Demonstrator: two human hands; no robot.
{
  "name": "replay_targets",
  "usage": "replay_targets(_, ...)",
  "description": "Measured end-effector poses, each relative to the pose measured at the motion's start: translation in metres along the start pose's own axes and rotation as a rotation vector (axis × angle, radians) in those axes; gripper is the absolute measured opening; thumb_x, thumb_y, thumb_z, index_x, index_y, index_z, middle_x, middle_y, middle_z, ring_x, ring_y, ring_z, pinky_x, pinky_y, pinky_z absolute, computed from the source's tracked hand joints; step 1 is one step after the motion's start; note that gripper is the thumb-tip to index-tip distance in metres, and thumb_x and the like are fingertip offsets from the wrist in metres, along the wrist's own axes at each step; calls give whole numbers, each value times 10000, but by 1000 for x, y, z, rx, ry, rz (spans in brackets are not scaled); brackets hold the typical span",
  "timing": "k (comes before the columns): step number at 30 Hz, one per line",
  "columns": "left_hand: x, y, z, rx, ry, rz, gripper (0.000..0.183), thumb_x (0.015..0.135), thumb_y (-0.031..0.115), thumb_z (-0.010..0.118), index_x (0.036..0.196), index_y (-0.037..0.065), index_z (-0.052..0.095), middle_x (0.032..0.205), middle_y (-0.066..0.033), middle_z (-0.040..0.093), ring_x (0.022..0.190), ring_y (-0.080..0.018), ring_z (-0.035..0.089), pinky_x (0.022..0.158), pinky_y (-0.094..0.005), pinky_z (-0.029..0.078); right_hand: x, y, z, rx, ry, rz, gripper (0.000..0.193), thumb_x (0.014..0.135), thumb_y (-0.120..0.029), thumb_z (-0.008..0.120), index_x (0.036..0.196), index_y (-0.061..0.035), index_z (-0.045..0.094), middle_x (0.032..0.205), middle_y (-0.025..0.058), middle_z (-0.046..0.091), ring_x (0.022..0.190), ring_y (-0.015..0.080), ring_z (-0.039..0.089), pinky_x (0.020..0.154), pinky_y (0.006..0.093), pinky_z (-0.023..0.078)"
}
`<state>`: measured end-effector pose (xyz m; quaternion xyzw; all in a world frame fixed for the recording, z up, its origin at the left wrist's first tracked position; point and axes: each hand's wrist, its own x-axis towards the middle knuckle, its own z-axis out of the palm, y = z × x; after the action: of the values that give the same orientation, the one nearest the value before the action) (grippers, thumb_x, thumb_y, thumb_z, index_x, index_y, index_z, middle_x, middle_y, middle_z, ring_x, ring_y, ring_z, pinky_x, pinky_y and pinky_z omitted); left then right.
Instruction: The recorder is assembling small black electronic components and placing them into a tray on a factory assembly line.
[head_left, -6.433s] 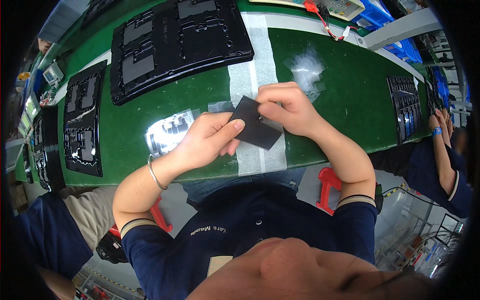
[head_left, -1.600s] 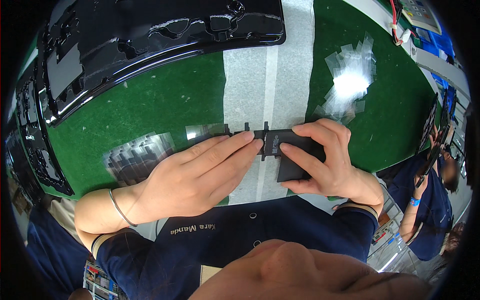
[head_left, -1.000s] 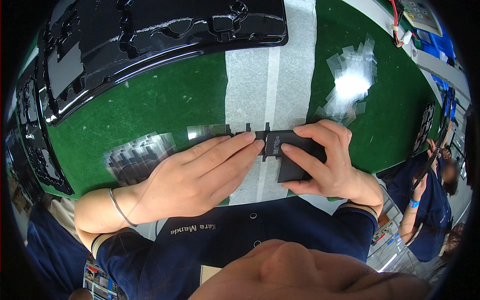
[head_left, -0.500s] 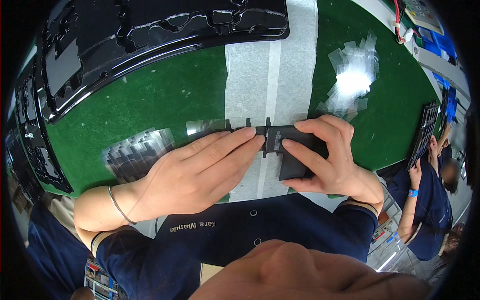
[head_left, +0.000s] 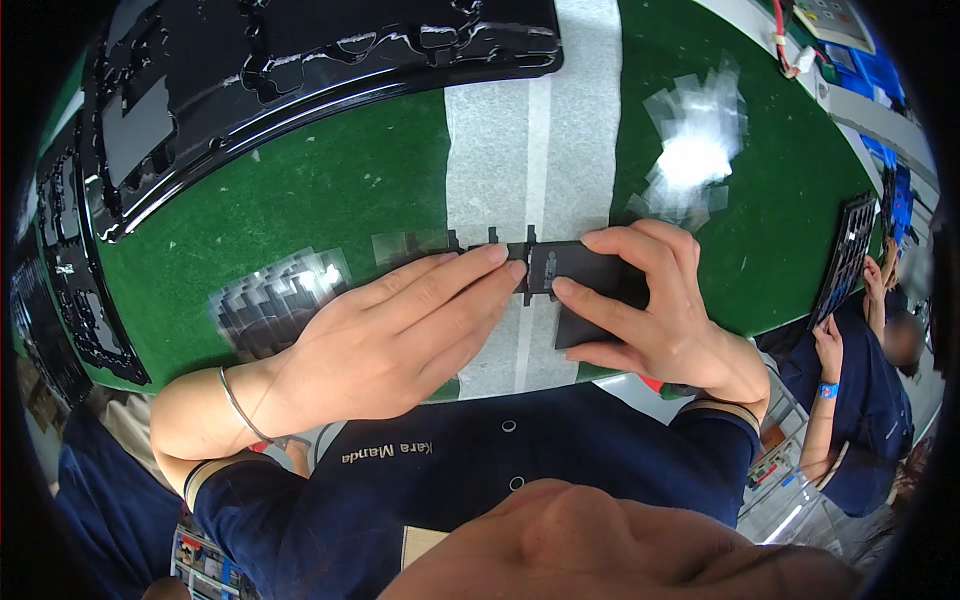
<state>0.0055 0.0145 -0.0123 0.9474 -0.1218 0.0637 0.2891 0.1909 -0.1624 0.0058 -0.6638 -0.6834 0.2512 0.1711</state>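
Under both hands lies a flat black rectangular piece (head_left: 540, 270) with small dark tabs along its edges, on a pale cloth strip. My left hand (head_left: 385, 335) rests flat across its left part, fingers stretched out and together, covering much of it. My right hand (head_left: 655, 305) grips a dark flat pad (head_left: 575, 326) at the right, its fingers on the top and the thumb at the near edge. Whether pad and tabbed piece are joined cannot be made out. Fanned clear film pieces (head_left: 280, 295) lie beside my left hand.
A large glossy black tray (head_left: 330, 110) spans the far left of the green tabletop (head_left: 370, 150), with another black tray (head_left: 75, 270) at the left rim. More clear films (head_left: 695, 140) lie at the far right. Co-workers sit at the right, one holding a black tray (head_left: 845, 265).
The view has shifted slightly, so the table items sit a little higher. Both hands stay on the black piece in nearly the same pose. A co-worker's hand now shows behind my left forearm.
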Motion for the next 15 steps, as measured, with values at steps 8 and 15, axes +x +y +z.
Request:
replay_targets(8, -7, 24, 3, 278, 106, 181, 193, 699, 108, 543, 849, -1, 595, 1033, -123, 568, 1001, -243, 538, 824, -334, 458, 2, -17, -2, 162, 112, 134, 817, 476, -88, 796, 1219, -85, 455, 1125, 128, 347, 1002, 301, 399, 847, 375, 365)
replay_targets(15, -24, 59, 12, -105, 345, -190, 146, 671, 9, 626, 770, -2, 519, 942, -159, 605, 808, -285, 604, 684, -337, 497, 6, -20, -9, 495, 245, 368, 242, 752, -97, 633, 957, 2, 551, 745, 92, 567, 710, 182, 607, 617, 278, 459)
